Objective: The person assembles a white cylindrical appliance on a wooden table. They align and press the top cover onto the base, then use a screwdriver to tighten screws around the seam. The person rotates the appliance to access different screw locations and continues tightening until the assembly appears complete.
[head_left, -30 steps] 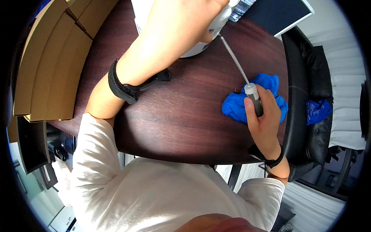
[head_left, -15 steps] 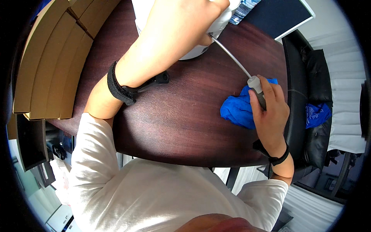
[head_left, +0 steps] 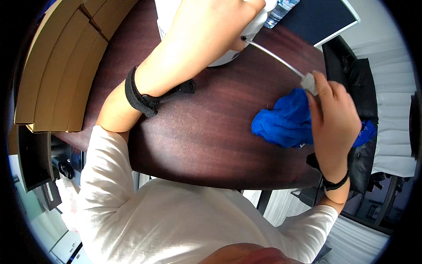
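Note:
My right hand (head_left: 336, 114) is closed round the grey handle of a screwdriver (head_left: 281, 60). The tool's long metal shaft runs up and left. Its tip meets a dark spot on the side of a white rounded object (head_left: 231, 56) at the top of the view. My left hand (head_left: 220, 24) curls over that object, with the thumb beside the screwdriver tip; the other fingers are partly hidden. What kind of object it is I cannot tell, as my hand and the frame's edge cover much of it. A crumpled blue cloth (head_left: 283, 121) lies under and beside my right hand.
Brown cardboard boxes (head_left: 57, 75) stand along the left of the dark wooden table (head_left: 198, 145). Behind the white object are a clear water bottle (head_left: 278, 15) and a dark panel with a pale frame (head_left: 323, 20). A black sofa (head_left: 362, 88) adjoins the table's right side.
My right hand has moved right and slightly up, drawing the screwdriver handle away from the blue cloth. The shaft lies at a flatter angle. My left hand has barely shifted.

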### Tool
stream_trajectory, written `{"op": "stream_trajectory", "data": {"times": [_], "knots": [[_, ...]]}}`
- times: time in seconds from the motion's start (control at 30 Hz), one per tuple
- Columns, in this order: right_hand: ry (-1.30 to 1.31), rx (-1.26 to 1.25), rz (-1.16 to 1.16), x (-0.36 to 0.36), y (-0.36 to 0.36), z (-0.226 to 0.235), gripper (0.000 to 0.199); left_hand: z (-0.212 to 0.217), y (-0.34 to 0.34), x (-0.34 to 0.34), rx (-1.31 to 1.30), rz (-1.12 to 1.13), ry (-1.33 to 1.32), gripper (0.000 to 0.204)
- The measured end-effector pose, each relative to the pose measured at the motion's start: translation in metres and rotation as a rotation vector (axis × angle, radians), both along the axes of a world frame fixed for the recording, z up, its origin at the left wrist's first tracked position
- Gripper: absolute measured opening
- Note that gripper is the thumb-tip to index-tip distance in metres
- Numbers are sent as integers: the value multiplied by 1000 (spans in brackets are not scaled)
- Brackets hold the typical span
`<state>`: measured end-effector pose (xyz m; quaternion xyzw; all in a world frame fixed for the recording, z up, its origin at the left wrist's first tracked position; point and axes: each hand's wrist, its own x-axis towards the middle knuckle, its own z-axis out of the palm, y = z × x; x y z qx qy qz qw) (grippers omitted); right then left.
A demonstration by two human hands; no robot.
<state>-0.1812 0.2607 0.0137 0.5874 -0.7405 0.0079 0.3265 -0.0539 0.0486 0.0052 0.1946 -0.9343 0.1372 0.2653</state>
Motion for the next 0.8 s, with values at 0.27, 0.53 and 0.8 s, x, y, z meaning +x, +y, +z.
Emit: {"op": "stream_trajectory", "data": {"times": [0.27, 0.53, 0.8], "knots": [[-92, 53, 40, -4, -2, 16, 35, 0, -2, 1, 27, -69, 28, 51], [-867, -196, 119, -4, 2, -76, 29, 0, 1, -3, -69, 7, 48, 52], [-1942, -171, 45, 36, -3, -95, 28, 0, 3, -1, 36, -6, 12, 57]]}}
